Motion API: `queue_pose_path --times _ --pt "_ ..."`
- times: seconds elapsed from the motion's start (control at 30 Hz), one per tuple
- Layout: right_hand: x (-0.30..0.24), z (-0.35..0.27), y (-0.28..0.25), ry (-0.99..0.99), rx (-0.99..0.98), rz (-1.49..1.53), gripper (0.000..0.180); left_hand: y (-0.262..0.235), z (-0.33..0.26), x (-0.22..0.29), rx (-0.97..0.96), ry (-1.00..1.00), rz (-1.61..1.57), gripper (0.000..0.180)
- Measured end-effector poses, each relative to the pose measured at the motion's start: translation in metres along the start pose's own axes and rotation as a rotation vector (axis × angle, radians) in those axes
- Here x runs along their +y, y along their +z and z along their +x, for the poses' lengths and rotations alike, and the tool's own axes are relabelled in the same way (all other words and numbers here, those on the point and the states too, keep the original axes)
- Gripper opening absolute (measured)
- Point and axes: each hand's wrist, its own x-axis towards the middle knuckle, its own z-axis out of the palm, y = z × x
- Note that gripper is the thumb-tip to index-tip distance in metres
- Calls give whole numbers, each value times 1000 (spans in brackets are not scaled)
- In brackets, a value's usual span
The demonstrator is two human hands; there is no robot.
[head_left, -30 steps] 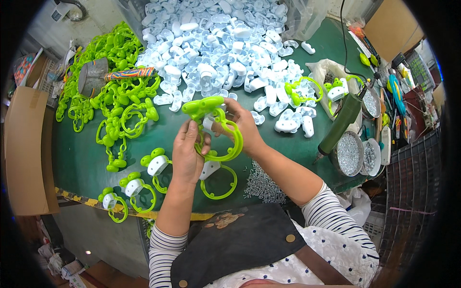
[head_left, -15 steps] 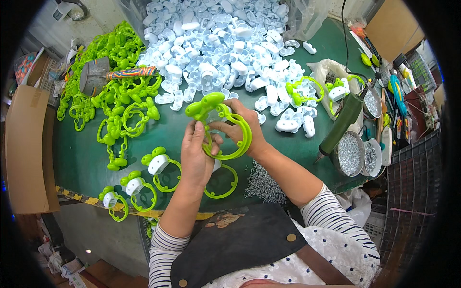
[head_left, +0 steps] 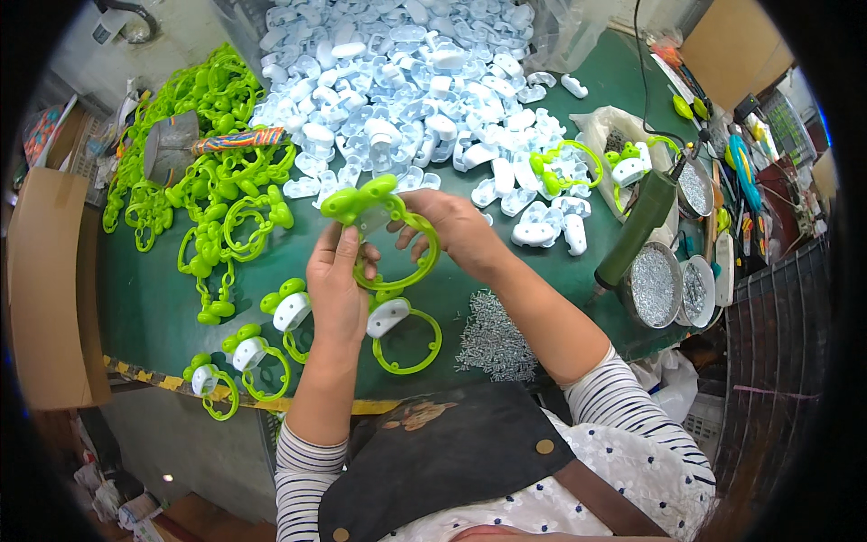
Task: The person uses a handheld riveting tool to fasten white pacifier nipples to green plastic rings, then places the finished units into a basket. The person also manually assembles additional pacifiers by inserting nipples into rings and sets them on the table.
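Above the middle of the table, my left hand (head_left: 340, 287) is closed on a bright green plastic ring (head_left: 435, 257) with two rounded knobs on top. Its thumb lies against the ring's left side. My right hand (head_left: 456, 233) curls round the ring's upper right, fingers bent behind it and showing through the opening. A pale piece seems to sit behind the knobs, mostly hidden. Below my hands lies another green ring with a white block (head_left: 388, 318) fixed on it. Several similar ring-and-block pieces (head_left: 248, 354) lie in a row to its left, one partly behind my left forearm.
White plastic shells (head_left: 388, 126) heap at the back. Green rings (head_left: 217, 172) pile at the left, under a tool with a striped handle (head_left: 237, 139). A green electric screwdriver (head_left: 639, 228) hangs at the right by bowls of screws (head_left: 652, 287). Loose screws (head_left: 495, 339) lie near the front.
Both hands have shifted left with the green ring, and the right hand's fingers have spread a little. The ring with the white block below them shows more fully now.
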Motion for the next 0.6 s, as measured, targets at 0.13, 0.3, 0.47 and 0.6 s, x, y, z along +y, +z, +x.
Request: queue_pose_path --times 0.13,0.3,0.47,0.6 --pt "-11 9 0 -57 -85 -242 35 -11 5 19 -145 -62 174 34" --pt "-13 42 -26 -276 159 -303 31 -19 19 37 -8 77 189 27" --pt "11 51 -45 -645 327 -1259 13 -47 26 39 119 156 216 24" --pt "33 57 -46 -645 336 -1441 18 -52 29 32 153 143 215 27"
